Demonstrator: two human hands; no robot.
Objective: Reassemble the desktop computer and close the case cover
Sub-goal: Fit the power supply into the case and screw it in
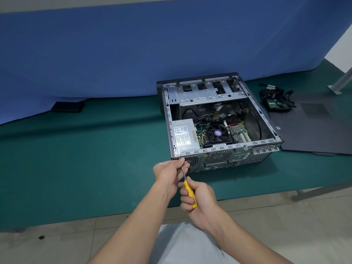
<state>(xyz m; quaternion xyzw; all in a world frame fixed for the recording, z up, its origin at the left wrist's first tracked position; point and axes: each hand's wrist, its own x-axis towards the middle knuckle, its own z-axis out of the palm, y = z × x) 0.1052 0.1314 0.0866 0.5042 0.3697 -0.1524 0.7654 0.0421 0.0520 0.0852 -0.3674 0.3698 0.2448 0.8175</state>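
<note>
Now the right grip (198, 199) clenches a screwdriver (189, 193), left fingers (179, 164) pinching its shaft at the case (219, 119).

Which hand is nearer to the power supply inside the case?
Left. The left hand is at the case corner just below the power supply; the right hand is lower, gripping the screwdriver handle.

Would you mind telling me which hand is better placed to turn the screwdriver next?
Right. The right hand already grips the screwdriver's yellow handle, while the left hand only steadies its shaft near the case corner.
</note>
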